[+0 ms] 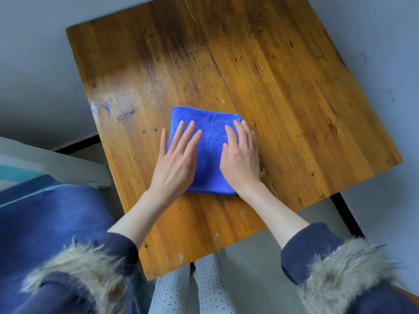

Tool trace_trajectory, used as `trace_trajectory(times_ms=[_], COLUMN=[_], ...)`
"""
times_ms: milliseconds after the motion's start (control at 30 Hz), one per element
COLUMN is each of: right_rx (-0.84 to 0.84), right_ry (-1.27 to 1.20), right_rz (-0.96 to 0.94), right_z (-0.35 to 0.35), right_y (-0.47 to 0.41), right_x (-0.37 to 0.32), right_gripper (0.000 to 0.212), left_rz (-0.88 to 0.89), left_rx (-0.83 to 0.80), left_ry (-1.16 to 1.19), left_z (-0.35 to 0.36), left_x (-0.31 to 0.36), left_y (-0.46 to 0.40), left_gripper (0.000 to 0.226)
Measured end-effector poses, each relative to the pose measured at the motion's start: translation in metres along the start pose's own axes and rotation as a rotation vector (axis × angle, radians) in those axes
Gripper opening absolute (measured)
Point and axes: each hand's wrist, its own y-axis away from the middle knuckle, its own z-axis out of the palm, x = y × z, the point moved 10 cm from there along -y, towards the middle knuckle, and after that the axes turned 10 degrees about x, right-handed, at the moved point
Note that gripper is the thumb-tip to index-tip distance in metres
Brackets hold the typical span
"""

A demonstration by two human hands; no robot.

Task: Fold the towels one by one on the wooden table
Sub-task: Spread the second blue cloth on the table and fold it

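Observation:
A blue towel point(209, 132) lies folded into a small rectangle near the middle of the wooden table point(283, 87). My left hand point(175, 159) lies flat on the towel's left part, fingers straight and spread, with its thumb on the wood beside the towel. My right hand point(241, 157) presses flat on the towel's right part, fingers straight, reaching to the towel's right edge. Neither hand grips the cloth.
A dark blue fabric surface point(49, 223) lies to the left below the table, next to a white frame point(56, 164). The table's near edge point(204, 261) is close to my legs. A dark table leg point(347, 214) shows at the right.

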Motion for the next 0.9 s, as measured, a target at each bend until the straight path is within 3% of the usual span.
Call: trace_trajectory(times_ms=[67, 200, 467, 633, 733, 900], right_rx=[-0.079, -0.152, -0.116, -0.065, -0.114, -0.188], right_ry=[0.132, 0.270, 0.176, 0.167, 0.187, 0.185], right_rz=[-0.088, -0.056, -0.040, -0.071, -0.116, -0.094], right_z=[0.020, 0.046, 0.048, 0.030, 0.032, 0.040], right_y=[-0.003, -0.004, -0.002, 0.012, 0.032, 0.040], right_x=[-0.008, 0.014, 0.020, 0.009, 0.006, 0.010], right_gripper=[0.049, 0.057, 0.057, 0.056, 0.055, 0.056], left_rz=[-0.008, 0.041, 0.039, 0.057, 0.084, 0.055], left_rx=[-0.020, -0.095, -0.153, -0.076, -0.058, -0.161], left_ry=[-0.047, -0.078, -0.115, -0.107, -0.097, -0.114], left_z=[0.008, 0.034, 0.053, 0.038, 0.035, 0.047], left_x=[-0.012, -0.021, -0.032, -0.019, -0.012, -0.018], left_y=[-0.016, -0.027, -0.024, -0.014, 0.003, 0.017], left_gripper=[0.043, 0.052, 0.063, 0.057, 0.054, 0.055])
